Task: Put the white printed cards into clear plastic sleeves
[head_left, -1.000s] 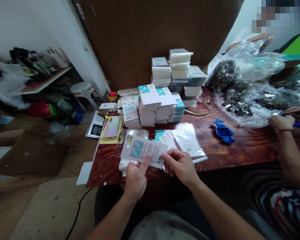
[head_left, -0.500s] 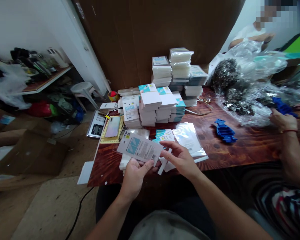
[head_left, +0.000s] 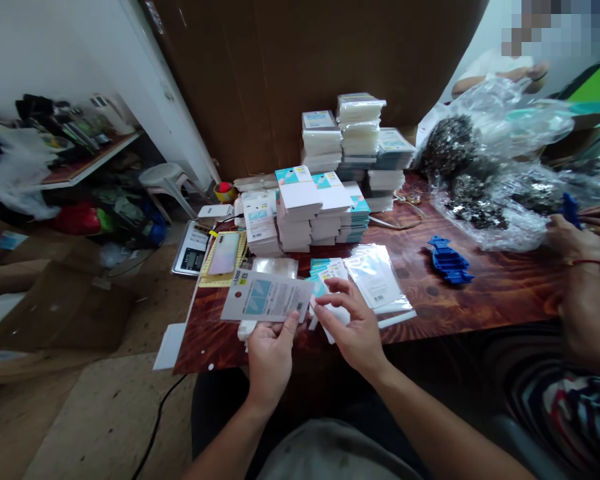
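A printed backing card in a clear plastic sleeve is pinched at its lower right by my left hand, thumb on the printed face. Just right of the sleeve is my right hand, fingers bent and apart, with nothing visible between thumb and fingertips. Behind my right hand lie several teal and white cards, overlapping on the table. Beside them rests a fanned pile of clear sleeves. More plastic sleeves lie partly hidden behind the held card.
Stacks of cards and packed bundles stand at the back. On the left are a phone and a digital scale. A blue plastic part lies at right, near a co-worker's hands and bags of metal pieces.
The held sleeve has moved left and turned more level. My right hand has come away from its right edge, with fingers parting. The co-worker's blue part has turned upright.
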`<control>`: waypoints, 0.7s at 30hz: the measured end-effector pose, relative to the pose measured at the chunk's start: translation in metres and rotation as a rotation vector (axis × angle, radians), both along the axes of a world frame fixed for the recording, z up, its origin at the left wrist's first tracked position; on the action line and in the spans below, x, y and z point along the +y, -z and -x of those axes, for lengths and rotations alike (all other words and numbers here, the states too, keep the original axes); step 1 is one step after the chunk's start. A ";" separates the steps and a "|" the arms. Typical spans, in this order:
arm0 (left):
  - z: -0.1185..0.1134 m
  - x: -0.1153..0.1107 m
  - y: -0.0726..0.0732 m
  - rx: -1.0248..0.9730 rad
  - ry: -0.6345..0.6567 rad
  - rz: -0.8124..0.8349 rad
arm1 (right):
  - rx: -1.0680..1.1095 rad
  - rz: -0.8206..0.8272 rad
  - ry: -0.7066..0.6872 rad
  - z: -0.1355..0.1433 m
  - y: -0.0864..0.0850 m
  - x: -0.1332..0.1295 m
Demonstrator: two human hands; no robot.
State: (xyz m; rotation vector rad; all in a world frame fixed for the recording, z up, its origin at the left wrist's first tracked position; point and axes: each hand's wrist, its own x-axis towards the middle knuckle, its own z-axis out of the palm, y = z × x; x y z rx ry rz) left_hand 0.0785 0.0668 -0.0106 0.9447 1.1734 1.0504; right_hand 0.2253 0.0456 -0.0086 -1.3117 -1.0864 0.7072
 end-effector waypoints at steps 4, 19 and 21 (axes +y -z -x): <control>0.000 -0.001 0.001 0.041 -0.012 -0.050 | 0.023 0.082 0.082 0.004 0.000 -0.001; -0.002 -0.002 -0.012 0.231 0.102 -0.081 | 0.424 0.270 -0.314 -0.003 -0.006 0.001; -0.002 -0.002 -0.009 0.243 0.057 -0.074 | 0.329 0.233 -0.238 -0.001 -0.004 -0.001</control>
